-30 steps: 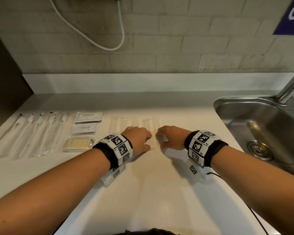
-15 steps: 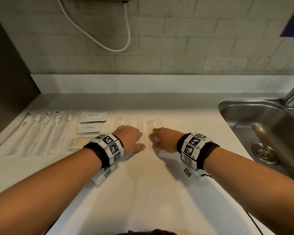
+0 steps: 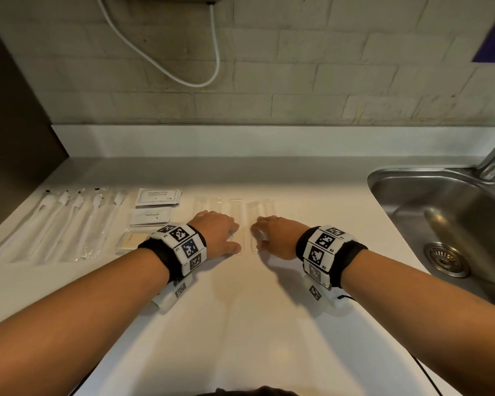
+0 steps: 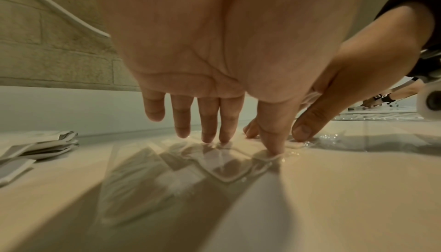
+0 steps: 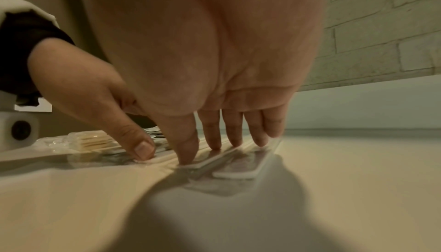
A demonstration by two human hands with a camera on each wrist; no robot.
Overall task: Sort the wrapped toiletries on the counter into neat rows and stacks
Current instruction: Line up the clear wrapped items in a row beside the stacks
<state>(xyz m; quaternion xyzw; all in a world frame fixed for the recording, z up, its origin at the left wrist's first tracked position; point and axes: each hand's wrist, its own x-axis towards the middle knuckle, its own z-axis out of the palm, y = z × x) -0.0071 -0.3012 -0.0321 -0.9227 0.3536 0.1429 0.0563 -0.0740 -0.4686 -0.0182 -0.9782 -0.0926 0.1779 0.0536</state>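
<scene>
Toiletries, wrapped: sorted groups along the left and middle of the counter point(image 3: 269, 324), last row being squared.

Clear flat packets point(image 3: 249, 221) lie side by side mid-counter; left hand point(image 3: 216, 234) and right hand point(image 3: 277, 238) press down on them with straight fingertips point(image 4: 224, 137), grasping nothing, likely to hold the slippery wrap still while the near ends are lined up. To the left: toothbrushes point(image 3: 55, 224) in a row, then a column of shampoo sachets point(image 3: 157, 196), toothpaste sachets point(image 3: 151, 215) and a cotton-bud pack point(image 3: 132, 241), each kind stacked together. The left hand's wrist sits just beside the cotton-bud pack, so leftward room is tight. Open counter lies nearer the person and to the right, up to the sink point(image 3: 412, 178) rim, well apart from the packets.
</scene>
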